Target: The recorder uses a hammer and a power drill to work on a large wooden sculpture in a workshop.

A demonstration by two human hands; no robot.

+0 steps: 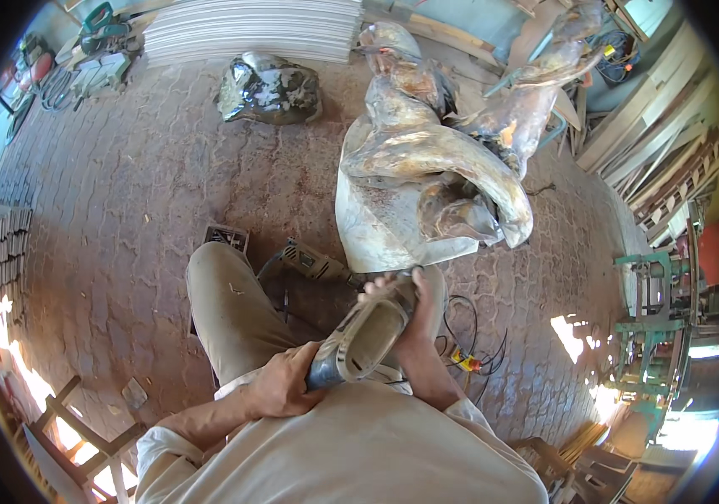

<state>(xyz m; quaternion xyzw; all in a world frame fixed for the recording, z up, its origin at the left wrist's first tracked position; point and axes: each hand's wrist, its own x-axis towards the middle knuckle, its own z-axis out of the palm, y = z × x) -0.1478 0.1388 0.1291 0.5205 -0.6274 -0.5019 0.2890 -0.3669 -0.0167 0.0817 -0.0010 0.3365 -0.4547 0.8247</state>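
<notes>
Both forearms come in from the lower edge over a pale shirt, meeting on a curved metal piece [365,336] held above the person's lap. That left hand [279,385] is clenched around the piece's near, lower end, while the right hand [410,302] wraps its far end with fingers curled over the top edge. It reads as a bent strip of sheet metal with a raised rim, dull grey and worn; I judge it stiff, moderately light, and likely sharp along its cut edges, so a grip on the flat faces near each end, as now, seems safest. Its long axis runs diagonally, from near the body on the left up and away toward the right, the far end pointing at the large metal sculpture [426,168] standing on the brick floor [124,210]. An angle grinder [316,262] lies on the floor just beyond the left knee [221,277], its cable [468,336] looping off to the right. A crumpled dark metal lump [269,86] sits farther away, near stacked pale sheets [250,29].
</notes>
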